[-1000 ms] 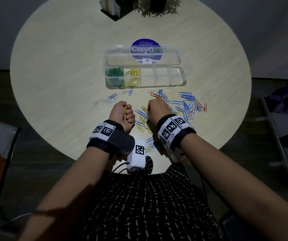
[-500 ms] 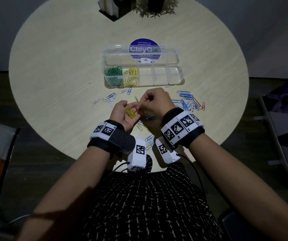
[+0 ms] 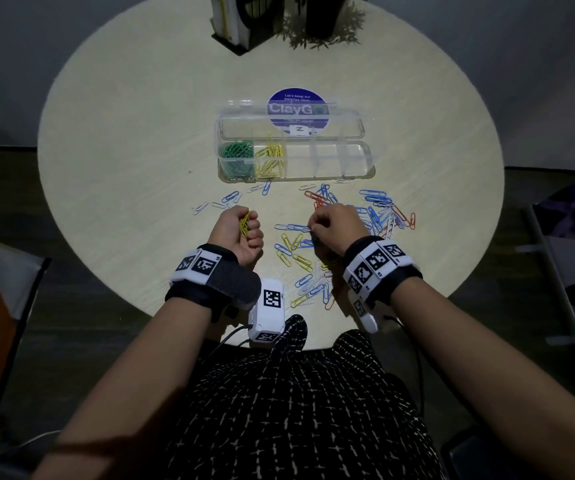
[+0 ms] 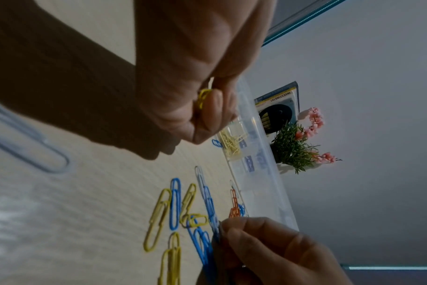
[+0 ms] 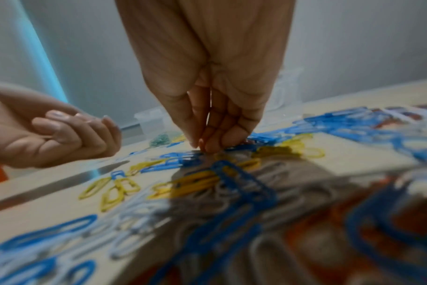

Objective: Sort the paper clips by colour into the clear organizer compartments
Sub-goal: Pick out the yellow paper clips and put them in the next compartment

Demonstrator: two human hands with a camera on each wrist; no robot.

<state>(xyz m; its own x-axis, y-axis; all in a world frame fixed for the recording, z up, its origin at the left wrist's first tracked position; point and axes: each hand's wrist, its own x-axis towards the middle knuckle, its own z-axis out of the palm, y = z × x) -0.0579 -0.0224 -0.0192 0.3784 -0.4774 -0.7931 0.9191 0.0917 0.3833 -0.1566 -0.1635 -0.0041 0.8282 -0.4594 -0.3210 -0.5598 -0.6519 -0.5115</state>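
Left hand: the left hand (image 3: 238, 234) sits at about 7 o'clock on the table (image 3: 113, 140), palm turned up, fingers curled round a small bundle of yellow clips (image 3: 244, 223). The left wrist view shows that bundle pinched against the thumb.

Right hand: the right hand (image 3: 336, 227) is at about 5 o'clock, knuckles up, fingertips (image 5: 207, 143) bunched together and pressed down among the loose clips. Whether a clip is already caught between them I cannot tell; blue and yellow ones lie right under the tips.

Loose clips: a scatter of blue, white, orange and yellow clips (image 3: 376, 211) spreads from 4 to 6 o'clock around the right hand, with loose yellow clips (image 3: 294, 242) lying between the two hands.

Organizer: the clear organizer (image 3: 362, 166) lies open near the centre of the table, toward 12 o'clock from the hands. Green clips (image 3: 236, 157) fill its leftmost compartment, yellow ones (image 3: 270, 159) the next; the remaining compartments look unfilled.

Step in hand: apparently gathering yellow, the right hand picking and the left storing.

Next move: likely lift one yellow clip free of its blue neighbours, pass it to the left palm, then tip the bundle into the second compartment only.
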